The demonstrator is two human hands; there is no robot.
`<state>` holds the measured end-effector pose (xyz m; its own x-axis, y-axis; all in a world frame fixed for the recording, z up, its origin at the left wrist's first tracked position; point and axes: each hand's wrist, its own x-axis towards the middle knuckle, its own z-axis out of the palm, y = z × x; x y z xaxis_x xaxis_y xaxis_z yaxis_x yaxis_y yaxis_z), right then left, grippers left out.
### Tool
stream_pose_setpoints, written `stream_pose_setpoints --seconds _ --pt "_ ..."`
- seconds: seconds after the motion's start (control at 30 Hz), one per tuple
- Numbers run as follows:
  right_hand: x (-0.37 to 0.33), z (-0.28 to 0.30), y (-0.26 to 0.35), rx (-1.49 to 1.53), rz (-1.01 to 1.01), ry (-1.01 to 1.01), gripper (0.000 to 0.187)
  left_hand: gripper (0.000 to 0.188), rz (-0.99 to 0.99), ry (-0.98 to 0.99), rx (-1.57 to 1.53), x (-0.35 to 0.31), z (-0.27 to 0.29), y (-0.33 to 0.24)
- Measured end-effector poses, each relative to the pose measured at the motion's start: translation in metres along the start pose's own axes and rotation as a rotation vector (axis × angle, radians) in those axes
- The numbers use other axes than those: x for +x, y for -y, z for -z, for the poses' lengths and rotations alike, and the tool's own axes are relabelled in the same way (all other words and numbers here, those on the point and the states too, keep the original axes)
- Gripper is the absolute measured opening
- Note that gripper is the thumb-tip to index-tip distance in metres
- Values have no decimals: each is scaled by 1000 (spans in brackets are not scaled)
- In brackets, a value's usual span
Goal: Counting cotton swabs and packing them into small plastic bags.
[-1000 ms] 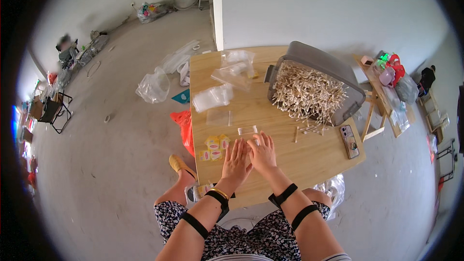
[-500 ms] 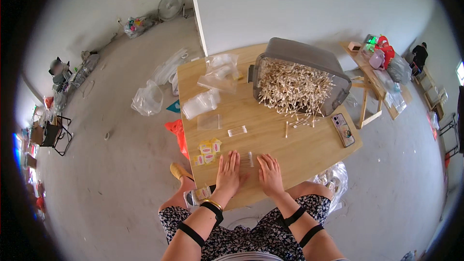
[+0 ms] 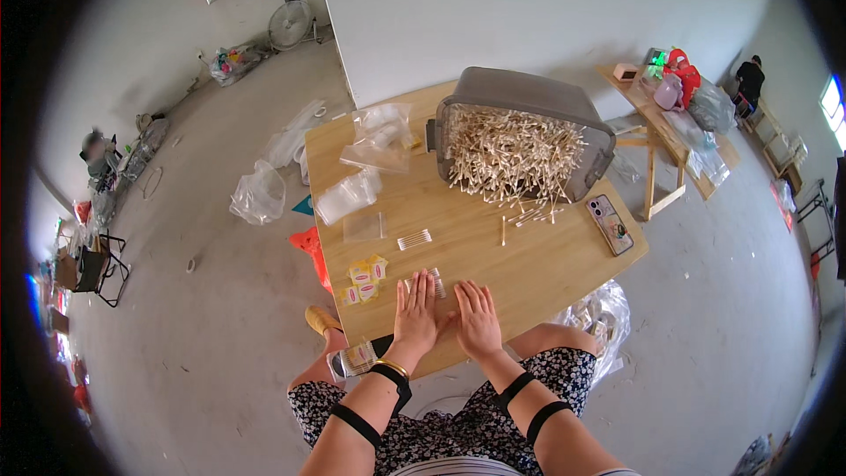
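My left hand [image 3: 416, 317] lies flat on the wooden table near its front edge, fingers stretched out. Beside its fingertips, partly covered by them, is a row of cotton swabs [image 3: 439, 283]. Just to the right rests my right hand [image 3: 477, 323], palm down with fingers extended and nothing in it; the two thumbs are close together. A second small row of cotton swabs [image 3: 414, 239] lies farther up the table. One loose cotton swab [image 3: 503, 231] stands apart to the right. Small yellow and white cards [image 3: 362, 277] are grouped left of my left hand.
A grey plastic bin [image 3: 529, 88] lies tipped on its side, with a heap of cotton swabs [image 3: 515, 150] spilling toward me. A phone [image 3: 610, 225] is at the table's right edge. Clear plastic bags [image 3: 348, 196] cover the left side. Packed swabs [image 3: 359, 358] lie at the front left corner.
My right hand has moved in toward my left hand, narrowing the gap. My left fingers now cover more of the near swab row. The whole view has shifted slightly.
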<state>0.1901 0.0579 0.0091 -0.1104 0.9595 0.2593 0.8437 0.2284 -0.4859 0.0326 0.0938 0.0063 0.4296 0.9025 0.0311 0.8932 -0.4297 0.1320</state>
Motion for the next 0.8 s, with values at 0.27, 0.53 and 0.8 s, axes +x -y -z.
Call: stream_pose_setpoints --seconds 0.27,0.53,0.8 --pt "0 1 2 16 -4 8 57 88 -34 -11 -9 -6 2 4" --pt "1 -4 -1 -116 90 79 70 85 -21 8 -141 -9 15 8" --pt "29 -18 16 -197 105 208 85 90 153 31 -101 -13 -1 30"
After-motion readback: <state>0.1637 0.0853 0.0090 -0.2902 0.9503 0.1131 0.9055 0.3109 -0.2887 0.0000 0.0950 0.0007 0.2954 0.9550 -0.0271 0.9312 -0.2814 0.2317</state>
